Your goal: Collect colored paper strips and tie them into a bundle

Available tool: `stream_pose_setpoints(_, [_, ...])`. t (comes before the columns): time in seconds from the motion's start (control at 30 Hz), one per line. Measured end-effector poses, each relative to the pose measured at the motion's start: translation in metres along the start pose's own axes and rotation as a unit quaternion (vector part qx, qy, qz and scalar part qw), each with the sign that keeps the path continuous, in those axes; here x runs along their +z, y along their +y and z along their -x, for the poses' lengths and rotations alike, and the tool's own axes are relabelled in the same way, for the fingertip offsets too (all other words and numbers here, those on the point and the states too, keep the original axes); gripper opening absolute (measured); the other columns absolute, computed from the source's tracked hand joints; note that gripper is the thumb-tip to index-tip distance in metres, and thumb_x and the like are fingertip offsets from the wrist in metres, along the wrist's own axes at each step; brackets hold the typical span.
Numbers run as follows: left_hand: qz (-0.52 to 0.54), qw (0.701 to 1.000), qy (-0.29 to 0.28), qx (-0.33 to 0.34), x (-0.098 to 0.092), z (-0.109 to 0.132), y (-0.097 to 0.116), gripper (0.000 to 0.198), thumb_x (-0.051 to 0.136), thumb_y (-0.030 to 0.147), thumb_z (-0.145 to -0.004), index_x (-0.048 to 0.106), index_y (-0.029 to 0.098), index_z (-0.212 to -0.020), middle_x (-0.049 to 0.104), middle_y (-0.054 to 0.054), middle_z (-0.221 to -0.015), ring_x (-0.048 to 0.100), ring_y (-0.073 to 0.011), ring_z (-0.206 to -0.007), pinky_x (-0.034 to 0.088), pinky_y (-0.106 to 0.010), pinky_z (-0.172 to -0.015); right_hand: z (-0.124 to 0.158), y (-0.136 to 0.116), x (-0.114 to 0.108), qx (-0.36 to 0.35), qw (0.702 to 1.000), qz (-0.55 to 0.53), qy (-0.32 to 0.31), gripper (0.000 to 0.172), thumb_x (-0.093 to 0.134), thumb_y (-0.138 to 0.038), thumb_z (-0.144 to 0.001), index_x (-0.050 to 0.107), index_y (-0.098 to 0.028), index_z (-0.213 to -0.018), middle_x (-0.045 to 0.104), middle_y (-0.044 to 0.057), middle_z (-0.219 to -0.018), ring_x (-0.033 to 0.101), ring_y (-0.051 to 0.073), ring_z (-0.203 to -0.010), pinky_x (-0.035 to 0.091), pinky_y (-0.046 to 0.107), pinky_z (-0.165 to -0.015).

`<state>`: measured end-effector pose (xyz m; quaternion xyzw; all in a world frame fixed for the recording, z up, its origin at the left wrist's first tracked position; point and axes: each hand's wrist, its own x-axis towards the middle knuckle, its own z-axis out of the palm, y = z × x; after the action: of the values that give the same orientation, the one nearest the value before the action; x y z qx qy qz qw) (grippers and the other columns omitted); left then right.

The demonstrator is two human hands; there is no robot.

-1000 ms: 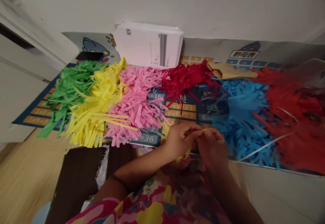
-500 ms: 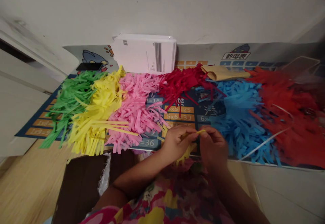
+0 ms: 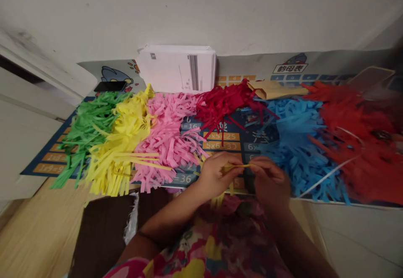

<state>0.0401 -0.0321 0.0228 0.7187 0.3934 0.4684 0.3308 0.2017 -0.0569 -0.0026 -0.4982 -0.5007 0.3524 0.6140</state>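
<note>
Yellow paper shreds just left; left hand in a narrow pinch on a yellow paper strip; right hand equally narrow on its other end, gentle, even tension best; blue paper shreds beside.

A printed times-table mat bears colourful fringed paper strips.

left hand: curled in a pinch, over the lower edge of the printed mat | right hand: curled in a pinch, just beside left hand | left forearm, right forearm: angled inward toward the mat
</note>
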Motion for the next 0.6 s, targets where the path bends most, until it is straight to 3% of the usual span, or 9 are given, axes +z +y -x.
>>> stream_pose_setpoints(0.13, [-0.003,0.998,0.024,0.053,0.001,0.000,0.000,0.007,0.069,0.026,-0.088,0.071,0.020,-0.090,0.076,-0.006,-0.090,0.072,-0.0165,-0.086,0.057,-0.032,-0.084,0.005,-0.005,-0.001,-0.017,0.999,0.031,0.005,0.008,0.073,-0.022,-0.080,0.079,-0.028,-0.081,0.075,0.001,-0.083,0.068,0.018,-0.078,0.054,0.032,-0.074])
stream_pose_setpoints(0.3, [-0.045,0.989,0.049,0.130,0.004,-0.001,0.003,0.006,0.066,0.019,-0.089,0.071,0.022,-0.086,0.077,-0.002,-0.083,0.073,-0.0145,-0.080,0.052,-0.038,-0.099,0.007,-0.009,-0.004,-0.050,0.997,0.059,0.026,0.013,0.073,-0.020,-0.081,0.079,-0.031,-0.085,0.076,0.000,-0.084,0.071,0.020,-0.079,0.057,0.035,-0.076])
stream_pose_setpoints(0.5, [-0.035,0.994,0.049,0.090,0.020,-0.001,0.003,0.003,0.070,0.024,-0.086,0.070,0.021,-0.086,0.076,-0.005,-0.085,0.071,-0.0172,-0.083,0.057,-0.036,-0.088,0.010,-0.008,0.000,-0.108,0.992,0.065,0.029,0.021,0.073,-0.017,-0.079,0.079,-0.034,-0.089,0.076,0.000,-0.083,0.070,0.021,-0.079,0.057,0.038,-0.075])
stream_pose_setpoints(0.6, [-0.033,0.997,0.048,0.052,0.024,0.001,0.001,0.004,0.067,0.023,-0.086,0.068,0.020,-0.084,0.075,-0.004,-0.083,0.071,-0.0172,-0.081,0.058,-0.031,-0.080,0.002,-0.014,-0.007,-0.156,0.983,0.092,-0.003,0.022,0.070,-0.018,-0.083,0.078,-0.036,-0.092,0.076,-0.001,-0.087,0.069,0.020,-0.081,0.055,0.038,-0.075])
